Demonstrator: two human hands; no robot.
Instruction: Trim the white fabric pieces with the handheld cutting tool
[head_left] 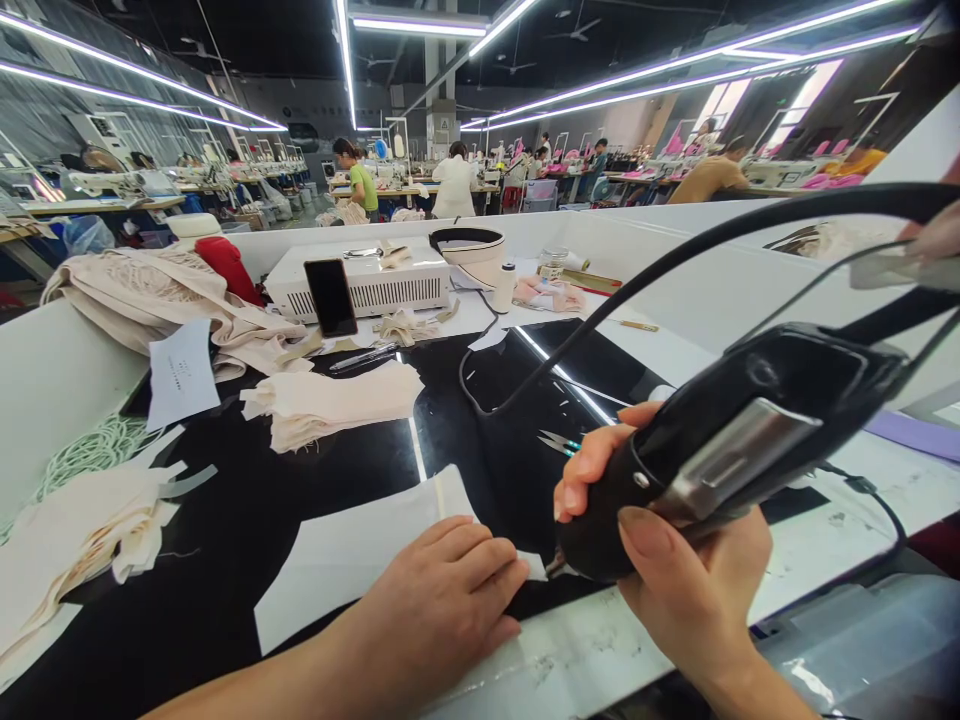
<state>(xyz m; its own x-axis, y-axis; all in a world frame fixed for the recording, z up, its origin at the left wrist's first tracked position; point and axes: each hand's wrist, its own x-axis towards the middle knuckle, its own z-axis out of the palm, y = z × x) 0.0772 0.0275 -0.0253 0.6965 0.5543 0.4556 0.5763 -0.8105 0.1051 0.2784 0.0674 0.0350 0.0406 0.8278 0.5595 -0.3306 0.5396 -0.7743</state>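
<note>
A white cut piece (352, 550) with a pale yellow strip near its right end lies on the black tabletop (225, 500). My left hand (450, 590) rests palm down on its right part, fingers close together and pressing on it. My right hand (667, 540) is wrapped round a black handheld tool (712, 430) with a silver plate and a thick black cable. The tool's metal tip is at the narrow right end of the piece, beside my left fingertips. Whether it touches is hard to tell.
Small scissors (559, 443) lie beyond my right hand. Cream fabric stacks (345, 400) are at the centre and left. Behind stand a phone (331, 298), a white vented box (375, 280) and a round container (472, 255). The tool's cable arches across the right side.
</note>
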